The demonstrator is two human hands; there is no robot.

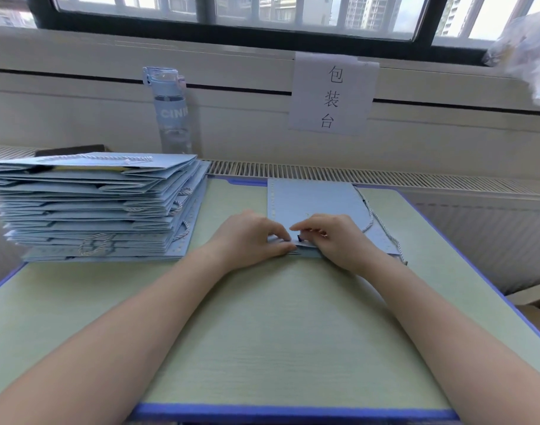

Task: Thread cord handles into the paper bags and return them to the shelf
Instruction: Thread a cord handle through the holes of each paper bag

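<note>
A flat light-blue paper bag [314,200] lies on the green table [262,317], its open rim toward me. My left hand [250,237] pinches the near rim of the bag at its left. My right hand [333,237] pinches the dark tip of a cord right beside the rim. A white twisted cord [371,220] runs along the bag's right side and trails off to the near right corner. Whether the tip is through a hole is hidden by my fingers.
A tall stack of folded blue bags [93,207] with cord handles fills the table's left side. A water bottle [172,111] stands behind it by the wall. A paper sign [331,93] hangs on the wall. A radiator grille [385,176] runs behind the table.
</note>
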